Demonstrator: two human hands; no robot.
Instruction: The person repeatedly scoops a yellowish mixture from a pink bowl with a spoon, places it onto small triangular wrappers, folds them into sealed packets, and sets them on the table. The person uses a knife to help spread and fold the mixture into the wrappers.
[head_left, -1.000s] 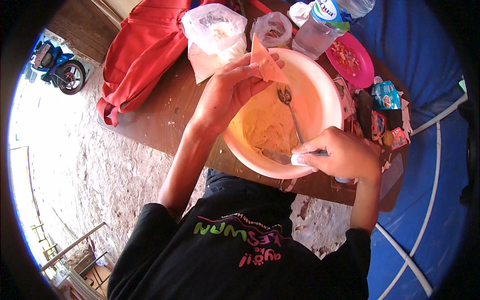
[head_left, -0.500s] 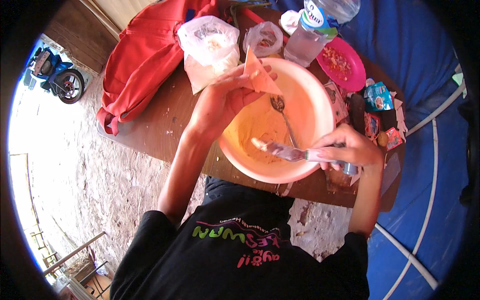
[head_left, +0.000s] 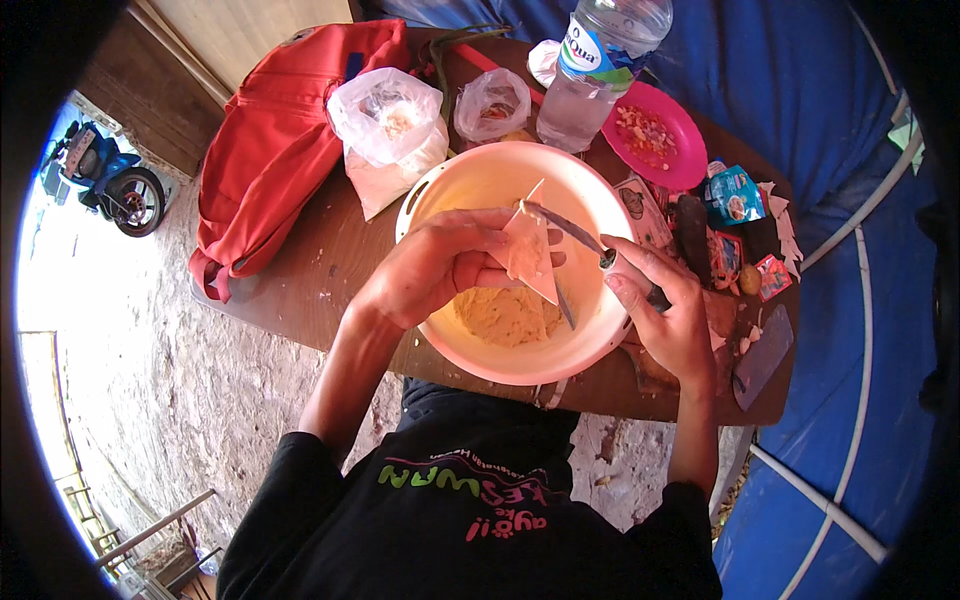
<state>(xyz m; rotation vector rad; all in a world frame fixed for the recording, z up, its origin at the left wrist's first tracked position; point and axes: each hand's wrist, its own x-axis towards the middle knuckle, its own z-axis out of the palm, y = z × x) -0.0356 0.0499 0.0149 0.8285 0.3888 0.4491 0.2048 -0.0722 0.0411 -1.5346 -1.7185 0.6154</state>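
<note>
My left hand (head_left: 440, 262) pinches a flat, pale-orange triangular piece (head_left: 527, 258) upright over a large pale bowl (head_left: 590, 195). A soft smear coats part of the piece's face; what it is made of I cannot tell. In my right hand (head_left: 665, 310) is a table knife (head_left: 575, 230), gripped by its pale handle. Its blade points left, with paste near the tip, at the triangle's upper edge. Yellow-orange batter (head_left: 508, 318) lies thick in the bowl's near part. A metal spoon (head_left: 567, 308) leans in there, mostly hidden behind the triangle.
Behind the bowl stand two plastic bags (head_left: 385, 115) and a big water bottle (head_left: 597, 75). A pink plate (head_left: 675, 115) holds diced bits. Packets (head_left: 735, 195) and a grey flat blade (head_left: 763, 357) lie at the table's right. A red backpack (head_left: 270, 150) rests at the left.
The knife has risen from low over the batter to the triangular piece. My left hand has come lower and nearer, turning the piece. The view has shifted slightly.
</note>
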